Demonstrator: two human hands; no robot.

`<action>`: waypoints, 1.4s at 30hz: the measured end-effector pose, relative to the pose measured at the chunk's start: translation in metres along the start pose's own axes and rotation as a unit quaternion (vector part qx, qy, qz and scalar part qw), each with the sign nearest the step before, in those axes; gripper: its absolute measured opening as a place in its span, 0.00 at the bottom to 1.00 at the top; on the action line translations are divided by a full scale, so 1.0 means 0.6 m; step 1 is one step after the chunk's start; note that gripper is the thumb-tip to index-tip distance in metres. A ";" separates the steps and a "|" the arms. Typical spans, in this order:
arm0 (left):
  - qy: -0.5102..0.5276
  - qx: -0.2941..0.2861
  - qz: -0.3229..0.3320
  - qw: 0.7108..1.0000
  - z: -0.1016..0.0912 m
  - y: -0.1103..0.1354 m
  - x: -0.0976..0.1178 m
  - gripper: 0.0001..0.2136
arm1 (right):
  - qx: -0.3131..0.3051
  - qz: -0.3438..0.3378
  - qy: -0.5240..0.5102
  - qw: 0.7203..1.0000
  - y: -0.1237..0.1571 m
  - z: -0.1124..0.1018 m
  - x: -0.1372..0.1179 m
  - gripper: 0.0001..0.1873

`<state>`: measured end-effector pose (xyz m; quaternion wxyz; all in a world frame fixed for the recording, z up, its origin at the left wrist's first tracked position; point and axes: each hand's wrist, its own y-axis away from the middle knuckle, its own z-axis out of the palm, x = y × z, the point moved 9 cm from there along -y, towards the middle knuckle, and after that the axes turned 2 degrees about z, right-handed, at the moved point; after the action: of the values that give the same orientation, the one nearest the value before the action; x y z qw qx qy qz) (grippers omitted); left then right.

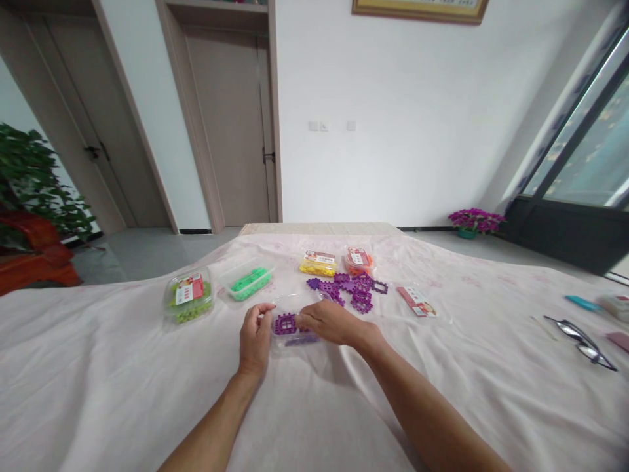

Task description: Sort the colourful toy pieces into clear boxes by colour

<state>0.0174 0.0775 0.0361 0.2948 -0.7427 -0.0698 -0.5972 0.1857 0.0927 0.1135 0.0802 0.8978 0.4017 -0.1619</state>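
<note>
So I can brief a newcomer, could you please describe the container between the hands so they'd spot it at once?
On the pale cloth, go to the near middle, between the left hand and right hand. There sits a clear container; loose purple pieces lie beyond, but only it has purple pieces inside.

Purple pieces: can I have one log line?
left hand: at clear box; right hand: at purple piece inside; loose purple pieces: beyond box

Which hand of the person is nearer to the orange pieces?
Right. The right hand is in front of the orange pieces, to their left; the left hand is farther left, at the clear tub.
</note>
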 end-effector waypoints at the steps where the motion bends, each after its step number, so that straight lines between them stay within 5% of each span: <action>1: 0.003 -0.001 -0.002 1.000 0.000 0.000 0.000 0.12 | 0.006 0.004 0.000 1.000 0.001 -0.002 0.000 0.28; 6: -0.002 -0.005 -0.004 1.000 0.002 0.002 0.001 0.12 | -0.003 -0.008 0.000 1.000 0.004 0.001 -0.008 0.26; 9: -0.004 -0.005 -0.005 1.000 0.001 0.002 0.004 0.13 | 0.048 0.010 -0.013 0.999 0.007 -0.030 0.015 0.23; 12: -0.008 0.001 -0.006 1.000 0.000 0.001 0.007 0.12 | 0.130 0.063 -0.022 0.989 0.023 -0.080 0.079 0.14; 16: -0.014 0.002 0.005 1.000 -0.001 0.000 0.009 0.12 | 0.172 0.225 0.042 0.958 0.066 -0.113 0.205 0.10; 20: -0.014 -0.001 0.007 1.000 0.000 -0.002 -0.001 0.12 | 0.149 0.313 0.080 0.935 0.096 -0.090 0.293 0.12; 25: -0.007 0.001 0.009 1.000 0.000 -0.003 -0.006 0.12 | 0.120 0.361 0.080 0.922 0.097 -0.041 0.347 0.22; 32: -0.006 0.001 0.005 1.000 -0.001 -0.002 -0.004 0.12 | 0.146 0.353 0.095 0.919 0.096 -0.048 0.345 0.12; 36: -0.003 0.003 0.002 1.000 0.000 -0.001 -0.003 0.12 | 0.213 0.354 0.071 0.908 0.099 -0.075 0.328 0.16; 42: -0.008 0.006 0.007 1.000 -0.001 -0.002 0.005 0.11 | 0.275 0.170 -0.124 0.938 0.051 -0.098 0.222 0.17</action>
<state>0.0171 0.0771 0.0393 0.3029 -0.7463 -0.0705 -0.5884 0.3054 0.1812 0.1214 -0.0943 0.9125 0.1698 -0.3600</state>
